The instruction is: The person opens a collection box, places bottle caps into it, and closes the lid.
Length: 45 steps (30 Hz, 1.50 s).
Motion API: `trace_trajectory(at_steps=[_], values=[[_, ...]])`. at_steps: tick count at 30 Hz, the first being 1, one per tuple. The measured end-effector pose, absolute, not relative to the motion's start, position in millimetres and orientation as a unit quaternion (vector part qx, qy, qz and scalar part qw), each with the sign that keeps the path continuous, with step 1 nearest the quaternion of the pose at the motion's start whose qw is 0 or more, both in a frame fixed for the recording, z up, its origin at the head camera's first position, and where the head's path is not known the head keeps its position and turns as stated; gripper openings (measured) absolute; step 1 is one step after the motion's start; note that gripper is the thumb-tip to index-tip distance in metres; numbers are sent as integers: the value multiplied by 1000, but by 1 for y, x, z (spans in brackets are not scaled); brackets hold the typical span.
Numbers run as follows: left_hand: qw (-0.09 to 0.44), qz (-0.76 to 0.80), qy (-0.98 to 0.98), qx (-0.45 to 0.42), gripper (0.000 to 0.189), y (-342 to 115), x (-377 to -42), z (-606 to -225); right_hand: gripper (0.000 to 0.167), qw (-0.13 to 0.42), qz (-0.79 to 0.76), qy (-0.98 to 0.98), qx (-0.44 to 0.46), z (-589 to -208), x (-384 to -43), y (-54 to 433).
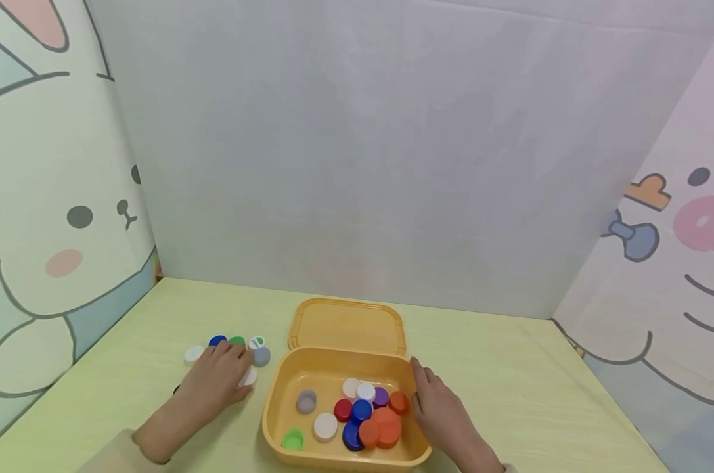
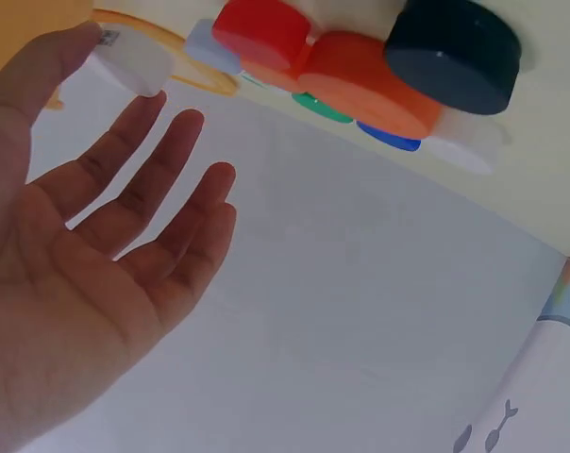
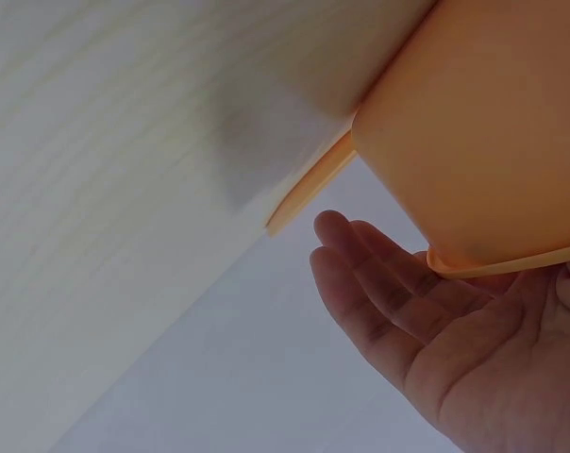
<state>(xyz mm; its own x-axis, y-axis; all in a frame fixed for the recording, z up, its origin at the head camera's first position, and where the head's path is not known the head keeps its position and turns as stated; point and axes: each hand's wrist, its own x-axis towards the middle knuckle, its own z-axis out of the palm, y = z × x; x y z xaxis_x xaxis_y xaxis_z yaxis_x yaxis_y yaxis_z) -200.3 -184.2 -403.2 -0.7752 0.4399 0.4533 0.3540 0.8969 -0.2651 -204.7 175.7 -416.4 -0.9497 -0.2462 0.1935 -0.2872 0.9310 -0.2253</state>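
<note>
No words or numbers legible. Logo cap (image 1: 257, 343), left half of table (image 1: 510, 387), toward back edge: green print on white, lettering too small. White cap (image 2: 139, 62): small dark code-like print, unreadable.

This looks like a screened-off booth: pale yellow-green flat tabletop (image 1: 540, 394), plain grey cloth sheet (image 1: 362, 164) at twelve o'clock, pastel rabbit-printed panel (image 1: 43, 184) at nine, pastel pig-printed panel (image 1: 682, 289) at three.
</note>
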Motion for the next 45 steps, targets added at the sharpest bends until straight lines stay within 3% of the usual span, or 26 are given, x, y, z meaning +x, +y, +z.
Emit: trace_trajectory(at_steps=[8, 22, 37, 45], values=[[285, 79, -930, -218, 42, -175, -205, -381, 51, 77, 129, -980, 133, -416, -204, 177], [208, 41, -949, -233, 38, -127, -210, -363, 51, 74, 126, -980, 133, -415, -204, 176], [133, 60, -954, -262, 42, -80, -212, -390, 51, 72, 128, -980, 134, -415, -204, 176], [136, 92, -949, -270, 42, -71, -211, -402, 51, 74, 130, -979, 135, -416, -204, 176]])
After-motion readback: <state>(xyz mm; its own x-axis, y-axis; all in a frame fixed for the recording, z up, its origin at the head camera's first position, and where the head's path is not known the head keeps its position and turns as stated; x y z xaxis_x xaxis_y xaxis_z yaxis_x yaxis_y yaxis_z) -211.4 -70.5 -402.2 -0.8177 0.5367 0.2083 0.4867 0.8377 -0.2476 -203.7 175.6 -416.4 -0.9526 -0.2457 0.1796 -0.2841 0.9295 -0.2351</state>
